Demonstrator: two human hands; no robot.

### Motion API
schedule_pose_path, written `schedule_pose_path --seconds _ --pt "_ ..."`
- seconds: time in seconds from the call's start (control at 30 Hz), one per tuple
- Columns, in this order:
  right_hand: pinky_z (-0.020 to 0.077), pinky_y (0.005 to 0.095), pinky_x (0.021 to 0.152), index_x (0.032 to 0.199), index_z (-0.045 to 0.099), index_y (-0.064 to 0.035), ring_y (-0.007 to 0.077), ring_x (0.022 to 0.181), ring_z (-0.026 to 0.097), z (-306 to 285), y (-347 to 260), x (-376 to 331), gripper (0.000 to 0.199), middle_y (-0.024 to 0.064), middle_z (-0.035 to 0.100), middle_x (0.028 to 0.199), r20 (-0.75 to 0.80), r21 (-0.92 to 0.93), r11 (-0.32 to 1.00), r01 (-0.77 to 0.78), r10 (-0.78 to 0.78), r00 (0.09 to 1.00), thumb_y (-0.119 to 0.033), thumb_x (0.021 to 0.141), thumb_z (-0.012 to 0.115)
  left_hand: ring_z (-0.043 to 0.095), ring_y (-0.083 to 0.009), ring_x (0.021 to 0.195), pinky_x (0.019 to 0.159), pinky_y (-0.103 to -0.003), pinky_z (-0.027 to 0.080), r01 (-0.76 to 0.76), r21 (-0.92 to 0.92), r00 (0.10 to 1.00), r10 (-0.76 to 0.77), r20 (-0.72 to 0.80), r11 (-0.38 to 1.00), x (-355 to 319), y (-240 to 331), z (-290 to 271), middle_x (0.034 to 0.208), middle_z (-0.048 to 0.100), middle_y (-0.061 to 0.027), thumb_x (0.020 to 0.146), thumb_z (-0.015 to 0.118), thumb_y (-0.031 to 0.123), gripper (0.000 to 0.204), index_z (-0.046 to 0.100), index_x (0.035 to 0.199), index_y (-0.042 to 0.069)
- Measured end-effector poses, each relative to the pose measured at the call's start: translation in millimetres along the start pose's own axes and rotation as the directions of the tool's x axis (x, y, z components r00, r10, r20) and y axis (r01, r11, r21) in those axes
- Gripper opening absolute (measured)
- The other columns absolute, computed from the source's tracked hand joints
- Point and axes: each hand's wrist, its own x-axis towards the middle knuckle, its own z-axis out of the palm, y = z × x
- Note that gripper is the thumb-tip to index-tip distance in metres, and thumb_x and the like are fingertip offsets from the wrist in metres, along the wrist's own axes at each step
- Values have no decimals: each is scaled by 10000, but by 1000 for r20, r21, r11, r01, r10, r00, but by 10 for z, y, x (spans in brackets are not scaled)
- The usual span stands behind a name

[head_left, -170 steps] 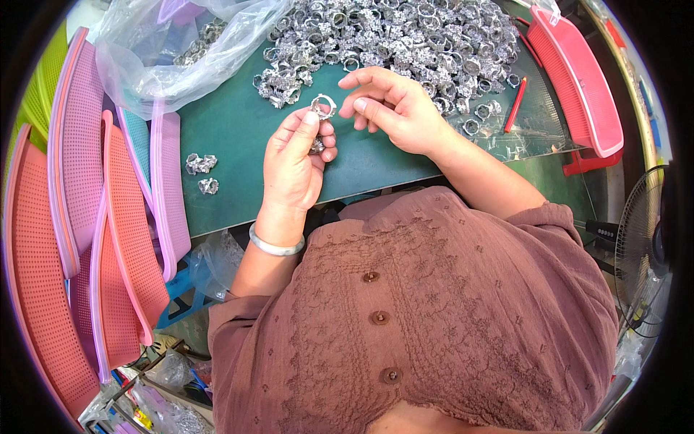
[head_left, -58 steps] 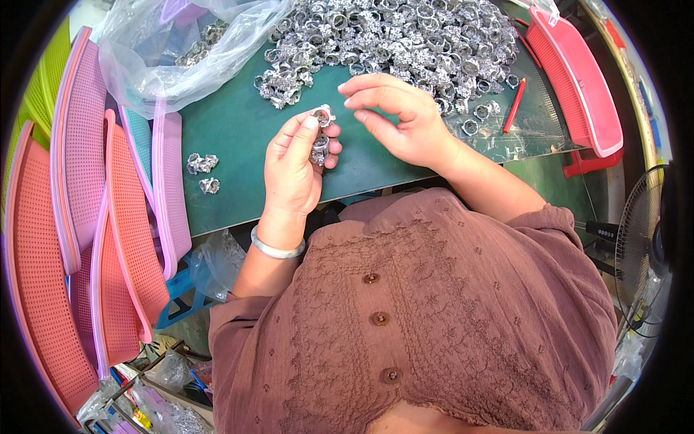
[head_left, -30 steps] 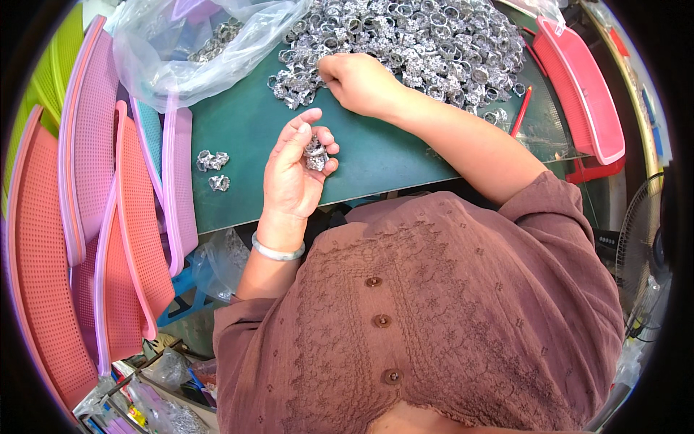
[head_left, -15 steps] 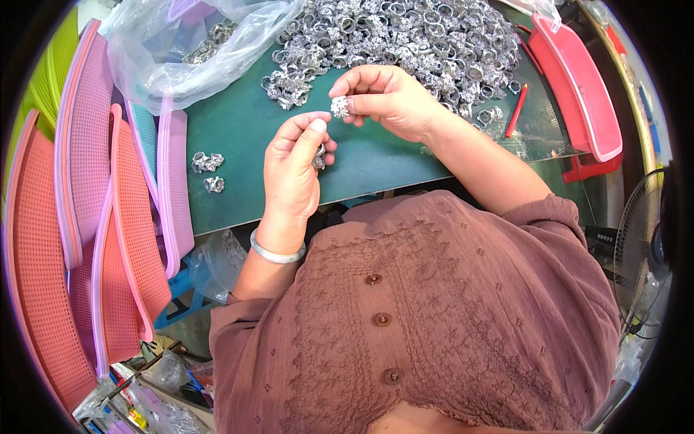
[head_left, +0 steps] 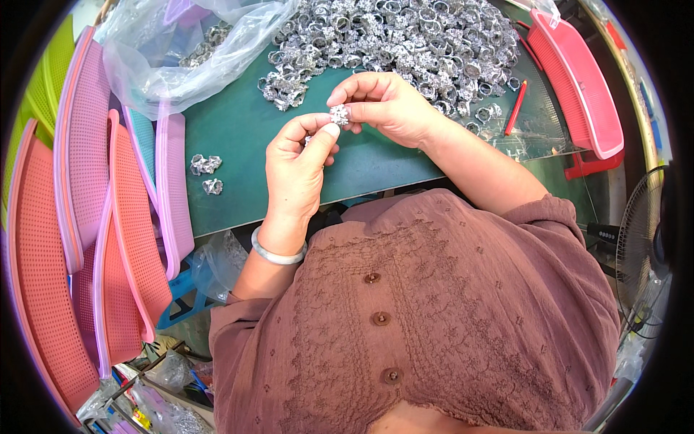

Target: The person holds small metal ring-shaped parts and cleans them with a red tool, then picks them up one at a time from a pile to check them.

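Note:
Over the green tabletop [head_left: 238,145], my right hand [head_left: 394,112] pinches a silver ring [head_left: 339,113] with a sparkling, clustered head between thumb and fingers. My left hand [head_left: 295,166] meets it, its thumb and forefinger closed at the near side of the same ring. A second silvery piece, likely another ring [head_left: 307,139], shows partly between the curled fingers of my left hand; the rest of it is hidden. Just beyond both hands lies a large heap of similar rings [head_left: 405,43]. A few more rings [head_left: 205,165] lie apart on the left of the tabletop.
A clear plastic bag [head_left: 155,76] with more rings stands at the far left. Stacked perforated baskets [head_left: 83,152] crowd the left side. On the right are a red pencil [head_left: 516,108], a pink basket [head_left: 571,87] and a fan [head_left: 640,239].
My left hand's thumb and forefinger have come up to the ring in my right hand, which were slightly apart before. The piece in my left fingers is now more covered.

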Motion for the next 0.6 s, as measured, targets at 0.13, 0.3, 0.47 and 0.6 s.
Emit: schedule_pose_path --seconds 0.13,0.3,0.47,0.6 --pt "437 230 608 914 603 -20 101 717 546 -9 16 0 122 37 597 841 5 -5 1000 8 -8 1000 -32 795 578 525 -70 625 539 -195 402 4 9 1000 -4 -10 1000 3 -8 2 781 586 -1 792 598 59 99 586 888 39" --pt "442 230 606 925 601 -16 104 712 551 5 8 -4 130 43 599 837 -7 -36 999 7 -7 1000 -36 799 576 521 -69 622 538 -195 398 1 11 1000 -1 -12 1000 1 -8 2 773 581 2 795 595 61 89 584 881 40" --pt "447 225 610 933 595 -10 102 706 553 5 11 -7 133 48 600 832 -3 -35 999 -12 12 1000 -38 805 566 515 -66 616 536 -193 393 3 3 1000 -3 -8 1000 2 -6 12 759 576 3 799 591 68 76 583 870 42" --pt "450 221 613 929 592 -9 101 704 553 6 25 -7 129 48 600 831 -10 -38 999 -29 28 1000 -36 807 561 511 -62 613 535 -189 390 12 7 1000 -12 -14 1000 1 -7 19 741 573 4 800 591 72 67 584 861 43"
